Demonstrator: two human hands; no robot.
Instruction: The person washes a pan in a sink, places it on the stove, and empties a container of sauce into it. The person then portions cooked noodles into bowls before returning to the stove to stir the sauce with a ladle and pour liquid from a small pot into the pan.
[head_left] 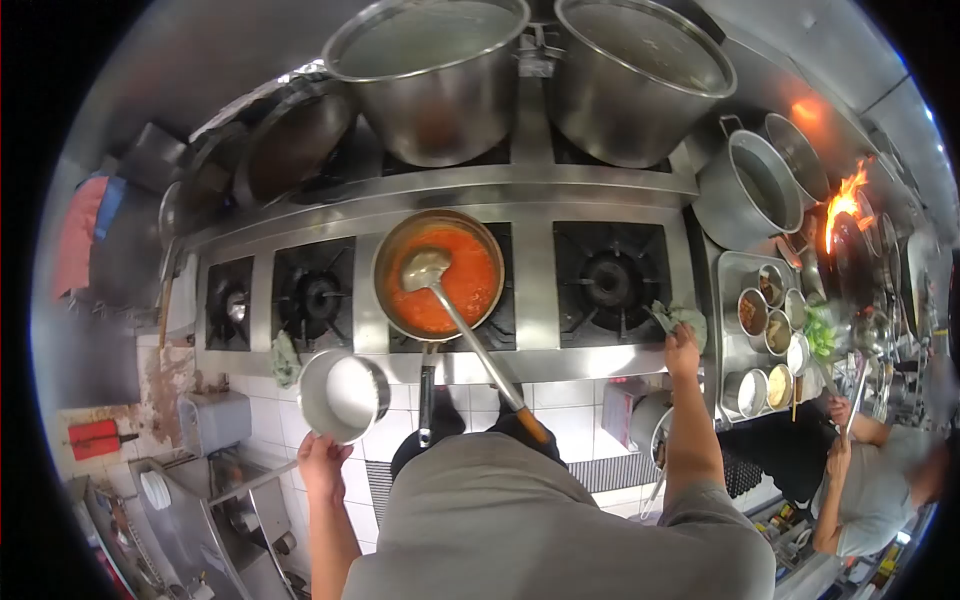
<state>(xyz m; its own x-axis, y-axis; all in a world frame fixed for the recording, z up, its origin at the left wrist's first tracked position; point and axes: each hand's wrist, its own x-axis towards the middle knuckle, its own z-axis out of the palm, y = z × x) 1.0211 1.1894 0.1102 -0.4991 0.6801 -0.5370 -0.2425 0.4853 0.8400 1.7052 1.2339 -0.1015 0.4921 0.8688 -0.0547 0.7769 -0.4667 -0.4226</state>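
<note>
My left hand (323, 462) is closed on the lower edge of a round metal pot (318, 402), which it holds in front of the stove. The pot's inside looks pale, and I see no food in it. At the stove's right front edge, my right hand (683, 350) grips a grey-green cloth (692, 320). Between the hands, a saucepan (384, 290) of orange-red sauce (468, 262) sits on a burner, its black handle (426, 400) pointing toward me. A large ladle (428, 268) rests in the sauce, its wooden-ended handle leaning over the front rim.
Two large stockpots (430, 115) (640, 115) stand behind the burners. Another cloth (285, 360) hangs at the front left edge. To the right are a tray (735, 330) of small containers, a co-worker (880, 470) and a flaming wok (848, 250).
</note>
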